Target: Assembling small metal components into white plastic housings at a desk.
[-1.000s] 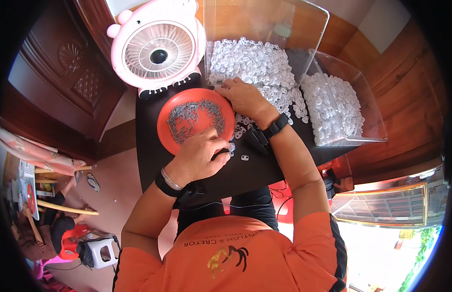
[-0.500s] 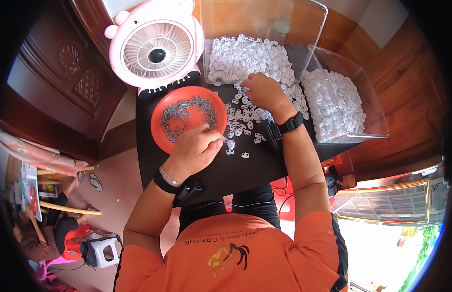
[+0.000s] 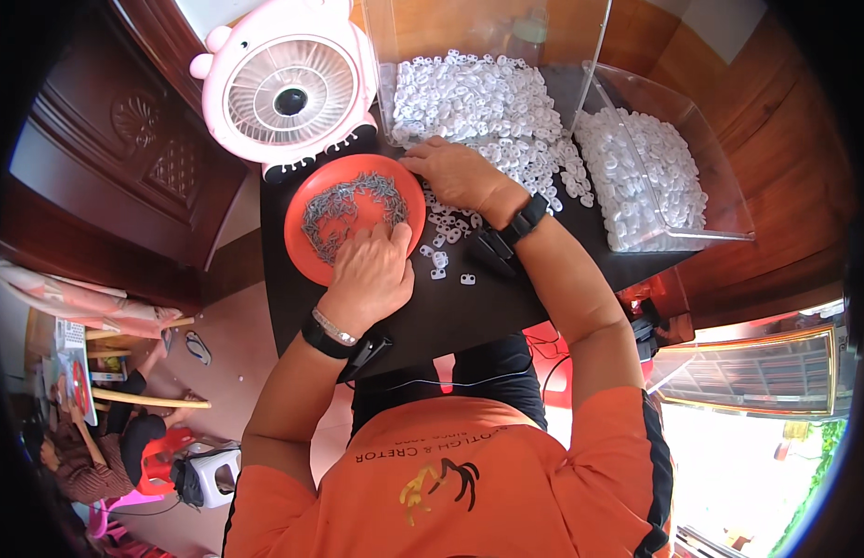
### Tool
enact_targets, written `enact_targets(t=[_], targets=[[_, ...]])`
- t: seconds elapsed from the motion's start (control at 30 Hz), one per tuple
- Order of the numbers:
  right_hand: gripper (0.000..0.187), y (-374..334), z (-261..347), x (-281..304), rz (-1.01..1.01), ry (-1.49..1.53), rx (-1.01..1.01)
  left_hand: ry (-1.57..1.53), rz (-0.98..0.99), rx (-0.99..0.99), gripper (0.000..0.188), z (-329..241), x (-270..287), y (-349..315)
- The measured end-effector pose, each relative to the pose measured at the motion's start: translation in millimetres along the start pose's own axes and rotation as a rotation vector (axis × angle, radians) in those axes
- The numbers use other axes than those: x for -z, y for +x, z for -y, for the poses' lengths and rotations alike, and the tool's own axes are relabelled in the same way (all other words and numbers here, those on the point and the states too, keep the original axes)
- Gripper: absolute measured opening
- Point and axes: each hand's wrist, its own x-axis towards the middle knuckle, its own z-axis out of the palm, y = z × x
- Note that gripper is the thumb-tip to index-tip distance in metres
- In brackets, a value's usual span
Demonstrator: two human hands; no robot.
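Observation:
A round red plate [image 3: 298, 253] holds a scattered heap of small grey screws [image 3: 334, 212]. My left hand [image 3: 371, 274] reaches over its near right rim, fingers bent down at the screws; what the fingertips pinch, if anything, is hidden. Beyond the plate's right side is my right hand [image 3: 458, 175], its fingers drawn together close to the rim. Anything in its grip is out of sight under the hand. Small white two-holed plastic pieces [image 3: 442, 226] lie loose around and below it. A few stray ones, including a single white piece [image 3: 467, 279], sit nearer me on the dark table.
A clear bin [image 3: 488, 98] heaped with white pieces stands at the back, its front spilling onto the dark table [image 3: 432, 321]. Another clear bin [image 3: 636, 177] of white pieces is at right. A pink animal-shaped fan [image 3: 288, 93] stands back left. Another person [image 3: 97, 465] sits far left.
My left hand has moved from beside the loose white pieces into the plate. My right hand has shifted left from the pile toward the plate's rim. The view has tilted slightly.

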Motion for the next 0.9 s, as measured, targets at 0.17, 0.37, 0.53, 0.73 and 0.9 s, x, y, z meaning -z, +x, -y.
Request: enact_targets(t=[0.17, 0.37, 0.53, 0.73, 0.9], targets=[[0.021, -5, -1, 20, 0.111, 0.008, -0.114, 0.003, 0.005, 0.035, 0.023, 4, 2, 0], [0.018, -12, -1, 24, 0.088, 0.119, -0.168, -0.049, -0.116, 0.097, 0.019, 9, 11, 0], [0.019, -12, 9, 18, 0.084, 0.198, 0.062, -0.116, -0.152, 0.145, 0.016, 14, 14, 2], [0.012, -15, -6, 29, 0.186, 0.1, -0.134, -0.114, -0.091, 0.134, 0.016, 13, 10, 6], [0.025, -15, 27, 52, 0.239, 0.322, -0.03, -0.126, -0.101, 0.123, 0.015, 15, 6, 4]])
